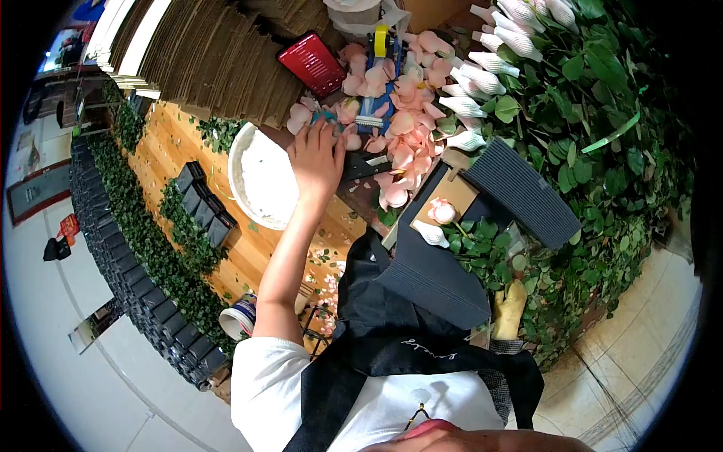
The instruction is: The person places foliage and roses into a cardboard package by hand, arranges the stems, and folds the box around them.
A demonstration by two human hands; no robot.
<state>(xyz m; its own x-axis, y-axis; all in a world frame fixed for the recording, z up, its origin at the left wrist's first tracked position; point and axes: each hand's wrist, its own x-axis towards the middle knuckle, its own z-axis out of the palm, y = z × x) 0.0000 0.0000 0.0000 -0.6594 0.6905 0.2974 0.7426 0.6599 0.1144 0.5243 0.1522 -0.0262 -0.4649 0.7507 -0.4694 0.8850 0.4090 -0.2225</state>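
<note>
Showing pale pink against brown card (458, 193), one rose (442, 211); left hand (317, 158), gloved right hand (510, 305); both grips unclear.

Cardboard stack (203, 68) back L, petals (407, 143) ctr, buds (482, 77) back R, single rose (442, 210) on corrugated sheet (433, 282).

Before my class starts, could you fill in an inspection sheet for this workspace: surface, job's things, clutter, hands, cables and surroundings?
Surface: worktop, mostly covered.
Job's things: pale pink rose lying within dark corrugated wrap.
Clutter: pink petals, red box, yellow tape roll.
Hands: left hand bare, at the petals, grip unclear; right hand yellow-gloved, beside the wrap, grip unclear.
Cables: none identifiable; dark lines on the tiled floor unclear.
Surroundings: cardboard stack, leafy bundles.
</note>
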